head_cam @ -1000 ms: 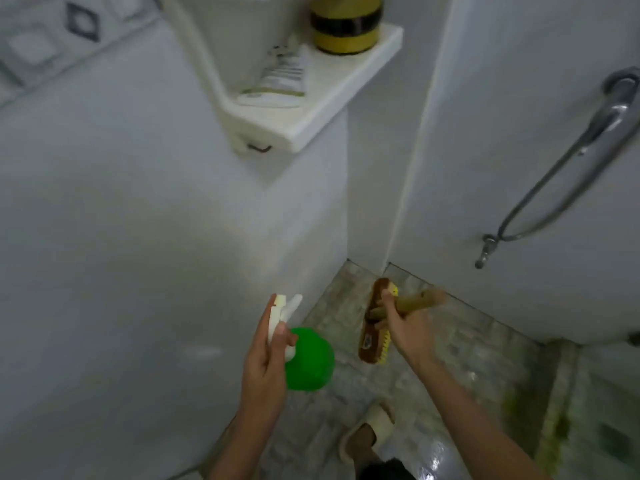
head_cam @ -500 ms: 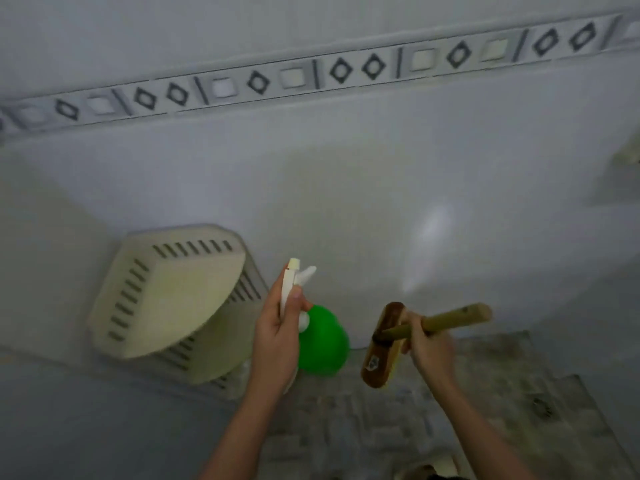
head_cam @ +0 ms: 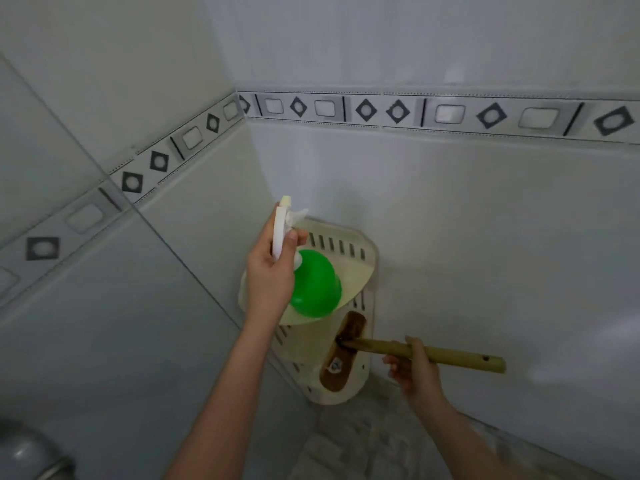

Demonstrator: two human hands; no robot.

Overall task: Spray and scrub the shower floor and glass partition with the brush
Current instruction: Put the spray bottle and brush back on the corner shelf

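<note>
My left hand (head_cam: 272,275) grips the white trigger head of a green spray bottle (head_cam: 316,284), held up in front of a corner shelf. My right hand (head_cam: 414,370) holds the bamboo handle of a scrub brush (head_cam: 343,351). The brush's brown wooden back faces me and its handle points right. The bristles are hidden on the far side. A patch of grey mottled shower floor (head_cam: 363,448) shows at the bottom, between my forearms.
A cream two-tier plastic corner shelf (head_cam: 349,251) is fixed where two white tiled walls meet, right behind the bottle and brush. A patterned border strip (head_cam: 450,114) runs along both walls. A rounded metal object (head_cam: 27,455) sits at the bottom left.
The view has swung left onto the wall corner, so the corner shelf now sits centred behind my hands. The brush has dropped lower, with its handle pointing right. Both grips are unchanged.
</note>
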